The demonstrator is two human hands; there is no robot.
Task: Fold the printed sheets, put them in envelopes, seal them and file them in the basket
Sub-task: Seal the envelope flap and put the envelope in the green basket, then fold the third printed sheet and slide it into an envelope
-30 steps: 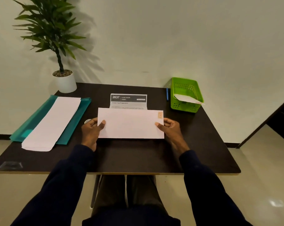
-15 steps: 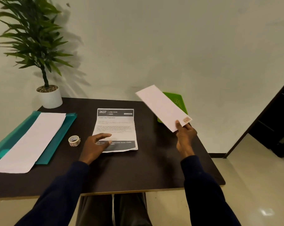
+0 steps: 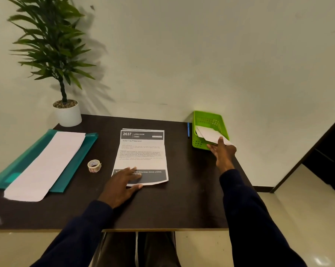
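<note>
Dark table (image 3: pixel 182 205), pale wall (image 3: pixel 201 54) | envelope (image 3: pixel 209 134) in green basket (image 3: pixel 209 118) at 2 o'clock, end overhanging rim | right hand (image 3: pixel 223 151) at that end, grip unclear | left hand (image 3: pixel 122 182) flat on printed sheet (image 3: pixel 143 151) at 12 | risk: overhang may tip envelope out.

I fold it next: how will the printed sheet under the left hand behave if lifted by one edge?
The printed white paper sheet would probably droop, being thin; its near right corner curls slightly off the dark table. It looks light and may slide on that smooth top, so the left hand pressing it probably helps.
</note>
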